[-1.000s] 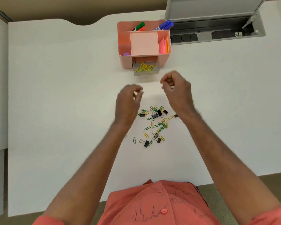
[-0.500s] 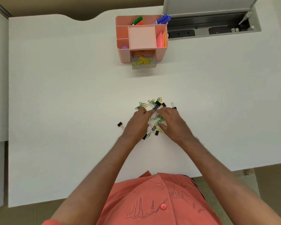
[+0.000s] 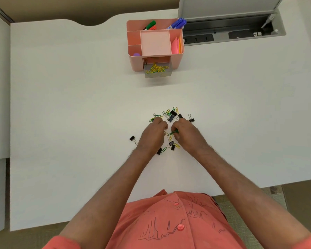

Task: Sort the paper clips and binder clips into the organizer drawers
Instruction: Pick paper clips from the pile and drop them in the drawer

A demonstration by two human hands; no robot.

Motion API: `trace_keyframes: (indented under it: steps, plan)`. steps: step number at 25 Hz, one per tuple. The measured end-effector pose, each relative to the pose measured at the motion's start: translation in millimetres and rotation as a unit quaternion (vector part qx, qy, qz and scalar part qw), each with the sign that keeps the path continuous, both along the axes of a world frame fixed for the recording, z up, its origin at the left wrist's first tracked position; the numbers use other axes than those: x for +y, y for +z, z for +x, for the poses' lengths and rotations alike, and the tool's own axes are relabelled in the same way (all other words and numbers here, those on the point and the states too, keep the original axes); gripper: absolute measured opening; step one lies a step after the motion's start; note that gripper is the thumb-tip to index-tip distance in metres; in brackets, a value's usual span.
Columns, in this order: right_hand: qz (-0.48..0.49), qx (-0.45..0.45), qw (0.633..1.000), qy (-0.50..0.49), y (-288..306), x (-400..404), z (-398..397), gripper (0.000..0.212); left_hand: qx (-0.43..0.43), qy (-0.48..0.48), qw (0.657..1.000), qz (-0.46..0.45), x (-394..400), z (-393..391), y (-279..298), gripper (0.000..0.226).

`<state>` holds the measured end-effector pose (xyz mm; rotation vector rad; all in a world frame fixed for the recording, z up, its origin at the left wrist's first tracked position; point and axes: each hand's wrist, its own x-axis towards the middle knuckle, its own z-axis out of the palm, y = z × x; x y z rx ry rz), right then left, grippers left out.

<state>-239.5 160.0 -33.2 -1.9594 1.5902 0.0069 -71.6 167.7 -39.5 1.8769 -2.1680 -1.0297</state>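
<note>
Both hands down in the clip pile point(image 3: 171, 116) mid-desk: right hand point(image 3: 188, 134) pinches green paper clips point(image 3: 173, 132), left hand point(image 3: 153, 134) curled, contents unclear; stray binder clip point(image 3: 132, 138) left; organizer point(image 3: 154, 44) with open drawer point(image 3: 157, 70) beyond.

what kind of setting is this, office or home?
Likely an office workstation: a white desk with a built-in cable and power hatch, a pink desk organizer holding markers and sticky notes.

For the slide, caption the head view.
Both hands, left and right, pick green paper clips from a mixed pile; the pink organizer's drawer stands open.
</note>
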Motion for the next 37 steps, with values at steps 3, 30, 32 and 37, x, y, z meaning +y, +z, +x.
trace_keyframes:
  steps: [3, 30, 32, 37]
  plan:
    - [0.026, 0.003, 1.0, -0.006, 2, -6, 1, 0.015, 0.007, -0.036, 0.999, 0.006, 1, -2, 1, 0.04]
    - [-0.156, -0.07, 0.984, -0.056, 73, -205, 71, 0.014, -0.042, -0.07, 0.997, 0.007, -5, 9, 5, 0.03]
    - [-0.158, -0.055, 0.985, -0.036, 71, -206, 73, 0.017, -0.06, -0.08, 0.995, 0.009, -8, 8, 6, 0.023]
    - [-0.183, -0.078, 0.978, -0.055, 77, -198, 69, 0.02, -0.074, -0.1, 0.992, 0.009, -11, 7, 6, 0.018]
